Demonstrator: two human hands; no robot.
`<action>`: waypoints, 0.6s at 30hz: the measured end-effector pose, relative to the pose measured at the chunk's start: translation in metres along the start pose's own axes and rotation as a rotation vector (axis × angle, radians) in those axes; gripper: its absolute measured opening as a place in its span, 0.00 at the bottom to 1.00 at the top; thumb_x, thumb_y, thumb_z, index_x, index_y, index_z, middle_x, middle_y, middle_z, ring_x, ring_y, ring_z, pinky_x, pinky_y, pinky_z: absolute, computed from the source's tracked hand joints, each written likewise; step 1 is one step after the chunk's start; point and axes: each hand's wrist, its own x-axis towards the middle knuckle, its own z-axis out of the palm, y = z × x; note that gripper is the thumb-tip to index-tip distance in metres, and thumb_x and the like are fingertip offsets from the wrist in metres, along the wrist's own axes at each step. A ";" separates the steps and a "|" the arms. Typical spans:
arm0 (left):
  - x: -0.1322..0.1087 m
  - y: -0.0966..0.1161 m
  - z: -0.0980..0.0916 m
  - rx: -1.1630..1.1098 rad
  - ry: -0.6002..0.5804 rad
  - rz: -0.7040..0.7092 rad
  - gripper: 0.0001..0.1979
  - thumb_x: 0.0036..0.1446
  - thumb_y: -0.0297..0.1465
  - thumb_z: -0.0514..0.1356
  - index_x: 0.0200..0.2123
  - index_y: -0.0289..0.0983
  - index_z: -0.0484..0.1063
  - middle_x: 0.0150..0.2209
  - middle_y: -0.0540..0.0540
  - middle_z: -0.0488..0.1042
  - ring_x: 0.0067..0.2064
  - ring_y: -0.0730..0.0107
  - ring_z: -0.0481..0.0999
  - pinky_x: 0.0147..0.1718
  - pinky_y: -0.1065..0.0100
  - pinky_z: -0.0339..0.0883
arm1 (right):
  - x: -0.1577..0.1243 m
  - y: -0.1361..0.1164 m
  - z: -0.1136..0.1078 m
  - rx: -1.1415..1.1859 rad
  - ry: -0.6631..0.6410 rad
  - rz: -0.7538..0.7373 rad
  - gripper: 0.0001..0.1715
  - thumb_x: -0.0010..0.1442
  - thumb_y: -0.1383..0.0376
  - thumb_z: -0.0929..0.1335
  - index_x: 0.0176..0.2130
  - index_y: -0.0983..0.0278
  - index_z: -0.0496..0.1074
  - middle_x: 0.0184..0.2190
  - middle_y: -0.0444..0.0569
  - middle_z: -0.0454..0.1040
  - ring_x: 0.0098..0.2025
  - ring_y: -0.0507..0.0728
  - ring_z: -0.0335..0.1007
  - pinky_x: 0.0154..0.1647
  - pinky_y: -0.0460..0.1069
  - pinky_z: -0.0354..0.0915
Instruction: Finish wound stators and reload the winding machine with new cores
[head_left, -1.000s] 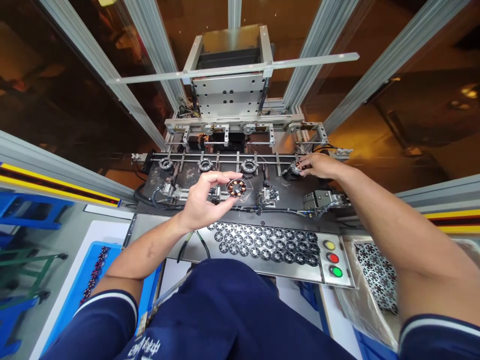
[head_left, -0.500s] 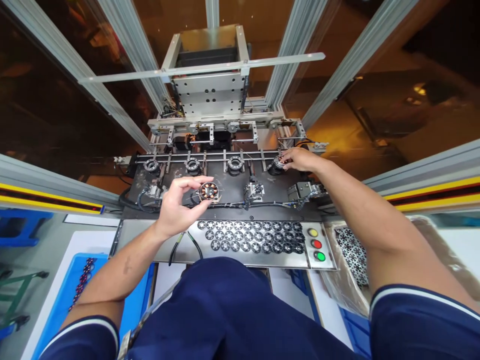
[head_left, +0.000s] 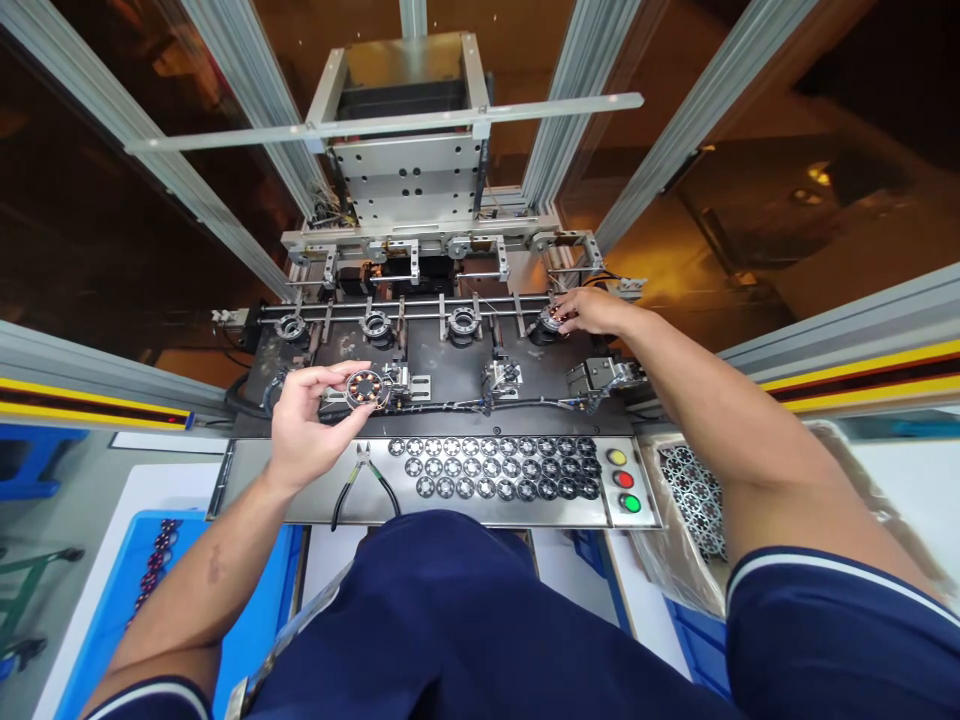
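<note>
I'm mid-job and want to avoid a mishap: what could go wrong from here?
The left hand grips the copper-wound part only near its rim, so it might slip onto the machine bed. The right hand is at the rightmost ring fixture, so it could get pinched if the machinery moved. The pliers lie with their handles near the panel's front edge and might be knocked off.

left sleeve (head_left: 166, 704) cropped, rightmost fixture (head_left: 545, 326) seemingly half-hidden

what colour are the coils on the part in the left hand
Copper-orange coils, head view.
</note>
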 end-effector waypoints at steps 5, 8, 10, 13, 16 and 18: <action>-0.002 -0.004 -0.005 0.038 0.037 -0.024 0.23 0.48 0.23 0.71 0.41 0.39 0.61 0.46 0.40 0.81 0.51 0.58 0.82 0.51 0.55 0.77 | -0.002 0.000 0.002 0.018 -0.009 0.001 0.12 0.54 0.66 0.72 0.39 0.60 0.84 0.50 0.50 0.81 0.54 0.65 0.76 0.56 0.56 0.71; -0.003 -0.006 -0.007 0.051 0.048 -0.032 0.23 0.48 0.24 0.71 0.41 0.39 0.61 0.46 0.40 0.81 0.51 0.58 0.82 0.50 0.55 0.77 | -0.003 0.001 0.002 0.024 -0.007 -0.001 0.12 0.55 0.66 0.72 0.40 0.59 0.83 0.51 0.50 0.80 0.56 0.66 0.75 0.57 0.57 0.70; -0.004 -0.007 -0.008 0.057 0.051 -0.039 0.23 0.48 0.24 0.71 0.41 0.39 0.61 0.46 0.40 0.81 0.50 0.58 0.82 0.49 0.56 0.77 | -0.004 0.002 0.002 0.026 -0.005 -0.003 0.12 0.55 0.66 0.72 0.40 0.60 0.84 0.52 0.51 0.79 0.57 0.66 0.74 0.58 0.57 0.70; -0.007 -0.008 -0.010 0.060 0.054 -0.059 0.23 0.49 0.25 0.71 0.42 0.40 0.61 0.46 0.40 0.81 0.50 0.58 0.82 0.48 0.57 0.77 | -0.005 0.004 0.003 0.028 -0.004 -0.009 0.12 0.56 0.66 0.71 0.40 0.59 0.83 0.53 0.51 0.79 0.58 0.66 0.73 0.59 0.57 0.70; -0.011 -0.010 -0.013 0.068 0.056 -0.086 0.23 0.49 0.25 0.71 0.41 0.40 0.61 0.46 0.41 0.81 0.50 0.59 0.82 0.49 0.57 0.77 | -0.004 0.005 0.006 0.027 0.005 -0.016 0.13 0.54 0.66 0.72 0.41 0.57 0.83 0.52 0.49 0.80 0.59 0.66 0.73 0.59 0.57 0.70; -0.018 -0.013 -0.018 0.085 0.058 -0.120 0.23 0.49 0.27 0.71 0.42 0.40 0.61 0.46 0.41 0.81 0.51 0.58 0.82 0.50 0.55 0.76 | -0.004 0.006 0.008 0.026 0.018 -0.025 0.14 0.53 0.66 0.73 0.41 0.57 0.83 0.51 0.48 0.80 0.57 0.66 0.74 0.59 0.58 0.70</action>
